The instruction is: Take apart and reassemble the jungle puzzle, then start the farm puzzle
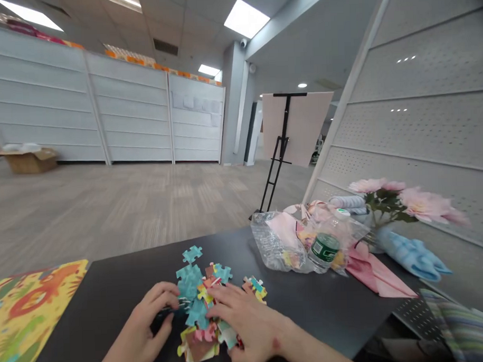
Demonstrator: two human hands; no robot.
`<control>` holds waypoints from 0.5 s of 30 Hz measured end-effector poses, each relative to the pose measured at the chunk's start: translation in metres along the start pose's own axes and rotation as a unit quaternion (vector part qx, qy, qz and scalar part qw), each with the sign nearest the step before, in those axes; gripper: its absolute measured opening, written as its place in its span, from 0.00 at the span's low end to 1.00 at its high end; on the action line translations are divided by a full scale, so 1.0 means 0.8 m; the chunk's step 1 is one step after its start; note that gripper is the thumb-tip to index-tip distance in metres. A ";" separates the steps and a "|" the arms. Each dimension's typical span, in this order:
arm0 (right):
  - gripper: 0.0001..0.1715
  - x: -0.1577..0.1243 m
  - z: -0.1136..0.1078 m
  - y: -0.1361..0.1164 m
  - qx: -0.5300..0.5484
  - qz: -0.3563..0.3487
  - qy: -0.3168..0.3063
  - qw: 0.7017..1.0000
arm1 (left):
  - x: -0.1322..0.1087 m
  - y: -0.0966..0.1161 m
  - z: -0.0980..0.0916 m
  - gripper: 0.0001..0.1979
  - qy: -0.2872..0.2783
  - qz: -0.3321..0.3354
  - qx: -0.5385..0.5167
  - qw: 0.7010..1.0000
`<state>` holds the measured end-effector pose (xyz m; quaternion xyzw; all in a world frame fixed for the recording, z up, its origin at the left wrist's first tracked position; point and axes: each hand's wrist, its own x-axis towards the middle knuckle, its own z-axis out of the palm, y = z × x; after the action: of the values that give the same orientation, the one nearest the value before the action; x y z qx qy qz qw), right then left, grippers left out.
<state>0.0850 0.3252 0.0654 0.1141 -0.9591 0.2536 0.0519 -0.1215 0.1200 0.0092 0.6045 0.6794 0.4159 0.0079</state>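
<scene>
A heap of colourful jigsaw pieces (200, 304) lies on the dark table (333, 310) near its front edge. My left hand (145, 327) rests at the heap's left side, fingers curled around a dark piece at the pile's edge. My right hand (246, 321) lies flat on top of the heap's right side, fingers stretched out and pressing on the pieces. One loose teal piece (192, 253) sits apart, just beyond the heap.
A clear plastic bag (275, 243) with a bottle (325, 248) and more pieces lies at right. Pink cloth (377, 276), blue cloth (412, 254) and pink flowers (400, 199) stand further right. A colourful mat (28, 310) lies at left; an easel (282, 148) stands behind.
</scene>
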 end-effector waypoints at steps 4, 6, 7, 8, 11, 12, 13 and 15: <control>0.44 -0.051 -0.040 0.023 -0.071 0.141 0.093 0.983 | -0.003 0.014 0.000 0.05 -0.032 -0.018 0.008 0.999; 0.38 -0.082 -0.056 0.055 -0.116 0.190 0.115 0.968 | -0.002 0.018 0.002 0.06 -0.026 -0.020 0.004 0.999; 0.37 -0.097 -0.060 0.072 -0.138 0.213 0.133 0.958 | -0.001 0.019 0.003 0.07 -0.024 -0.021 0.002 1.000; 0.36 -0.110 -0.060 0.089 -0.173 0.237 0.168 0.941 | -0.001 0.020 0.004 0.08 -0.021 -0.022 0.000 1.000; 0.24 -0.140 -0.052 0.127 -0.261 0.289 0.266 0.882 | 0.001 0.021 0.006 0.12 -0.011 -0.022 -0.007 1.000; 0.18 -0.145 -0.051 0.133 -0.272 0.294 0.276 0.873 | 0.001 0.021 0.006 0.13 -0.006 -0.022 -0.009 1.000; 0.14 -0.148 -0.053 0.136 -0.275 0.295 0.279 0.871 | 0.001 0.021 0.005 0.13 -0.003 -0.021 -0.011 1.000; 0.15 -0.149 -0.070 0.128 -0.279 0.289 0.285 0.870 | 0.000 0.020 0.004 0.13 -0.002 -0.021 -0.014 1.000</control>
<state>0.1776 0.4626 0.0462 -0.2651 -0.9235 0.0007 0.2773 -0.1068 0.1204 0.0167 0.5910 0.6858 0.4240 0.0263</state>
